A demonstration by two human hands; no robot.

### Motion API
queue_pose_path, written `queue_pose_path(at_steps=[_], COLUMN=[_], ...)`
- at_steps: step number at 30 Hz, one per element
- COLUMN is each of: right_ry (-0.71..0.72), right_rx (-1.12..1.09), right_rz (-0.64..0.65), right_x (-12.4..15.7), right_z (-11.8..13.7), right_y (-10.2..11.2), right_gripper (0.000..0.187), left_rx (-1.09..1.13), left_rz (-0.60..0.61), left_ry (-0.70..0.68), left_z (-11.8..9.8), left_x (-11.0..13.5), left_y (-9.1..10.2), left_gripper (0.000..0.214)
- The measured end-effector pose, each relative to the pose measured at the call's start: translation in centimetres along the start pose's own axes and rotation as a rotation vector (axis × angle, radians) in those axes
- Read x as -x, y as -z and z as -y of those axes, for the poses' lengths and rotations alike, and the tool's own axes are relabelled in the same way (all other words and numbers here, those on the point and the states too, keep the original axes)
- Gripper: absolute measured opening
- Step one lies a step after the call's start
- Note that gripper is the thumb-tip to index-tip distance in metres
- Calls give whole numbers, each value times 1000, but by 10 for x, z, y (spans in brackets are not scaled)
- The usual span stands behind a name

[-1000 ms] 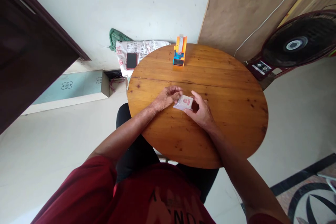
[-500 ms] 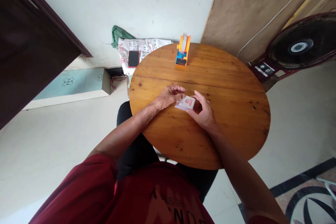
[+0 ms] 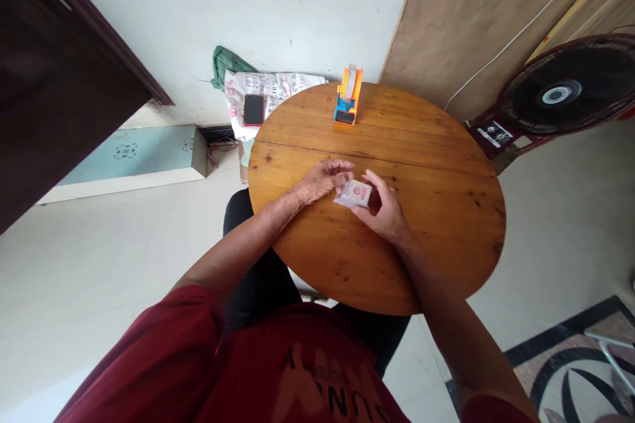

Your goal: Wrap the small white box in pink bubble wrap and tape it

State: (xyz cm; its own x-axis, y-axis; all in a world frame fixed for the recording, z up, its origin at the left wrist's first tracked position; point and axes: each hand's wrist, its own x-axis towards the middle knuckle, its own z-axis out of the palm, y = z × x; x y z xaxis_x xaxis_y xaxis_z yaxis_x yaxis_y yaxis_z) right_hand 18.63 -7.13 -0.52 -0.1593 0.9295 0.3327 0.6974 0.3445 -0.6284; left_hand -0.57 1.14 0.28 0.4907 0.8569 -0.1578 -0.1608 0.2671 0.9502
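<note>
The right hand [image 3: 389, 215] gripped the small box [image 3: 358, 193] by its right end, above the middle of the round table [image 3: 431, 238]. The left hand [image 3: 322, 182] met the clear wrapper [image 3: 342, 199]; a pinch could not be confirmed. Wrapper handling appeared in hand, next calling for steady right-hand support.

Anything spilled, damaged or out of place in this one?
Nothing stands out: no spill or damage shows. The box is between left hand and right hand, the tape dispenser stands upright on the table, and the phone rests on the sack.
</note>
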Motion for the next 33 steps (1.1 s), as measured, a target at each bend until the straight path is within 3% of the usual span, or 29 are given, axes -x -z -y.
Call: queue_pose_path(at_steps=[7, 33], right_ry=[-26, -98], right_rx=[-56, -95], right_rz=[6, -20], right_x=[5, 6], right_z=[-4, -3], right_y=[2, 2], right_gripper=[86, 74], left_rx=[57, -48], left_rz=[-115, 32], left_ry=[-3, -101], left_z=[-2, 7], left_x=[-3, -1], left_y=[7, 4], left_gripper=[19, 23])
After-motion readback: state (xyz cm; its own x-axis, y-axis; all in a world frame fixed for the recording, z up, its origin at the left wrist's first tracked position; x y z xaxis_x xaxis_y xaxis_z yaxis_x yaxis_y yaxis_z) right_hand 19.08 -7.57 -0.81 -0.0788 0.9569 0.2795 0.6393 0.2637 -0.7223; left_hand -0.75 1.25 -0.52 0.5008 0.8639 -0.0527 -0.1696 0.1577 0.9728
